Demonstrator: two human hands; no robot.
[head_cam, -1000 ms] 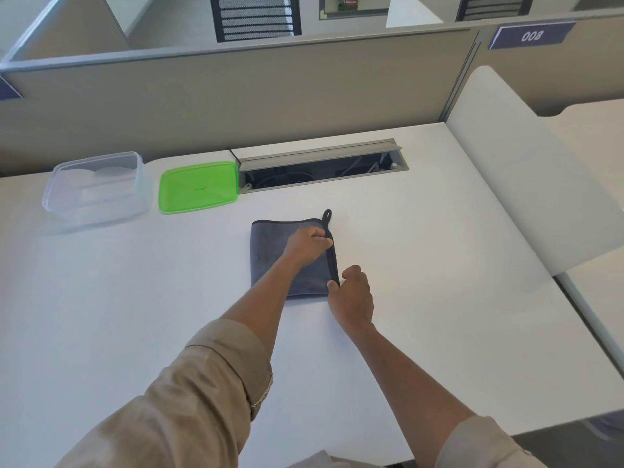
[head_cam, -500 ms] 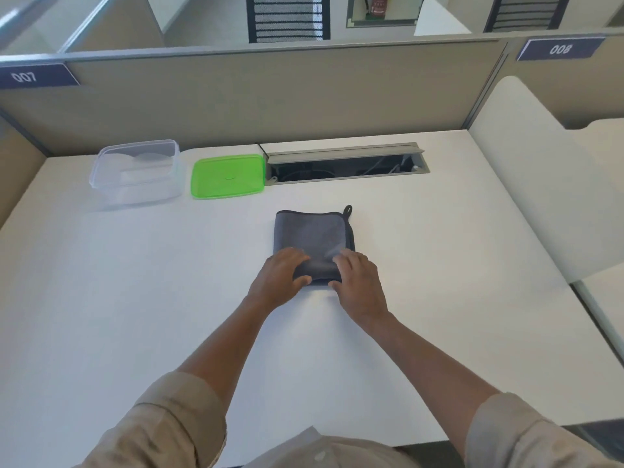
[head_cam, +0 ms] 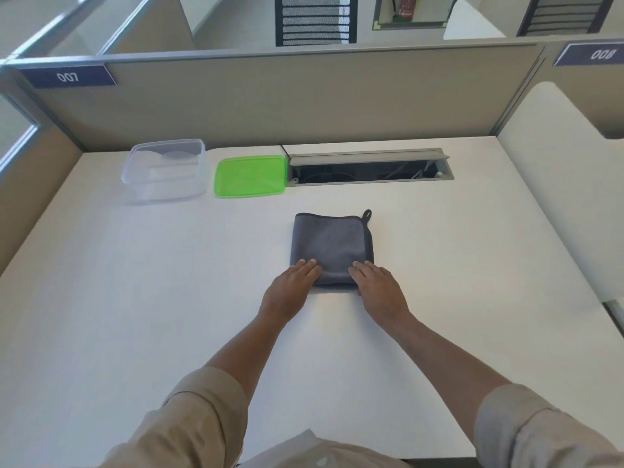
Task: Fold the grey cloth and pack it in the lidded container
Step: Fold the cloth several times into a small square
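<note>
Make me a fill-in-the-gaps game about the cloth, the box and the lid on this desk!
1. The lid lying beside the clear box is coloured ____.
2. The clear box has ____ inside it.
3. Both hands, left hand and right hand, rest on the near edge of the grey ____.
4. The little hanging loop sticks out at the cloth's far ____ corner.

Missing words: green; nothing; cloth; right
</note>
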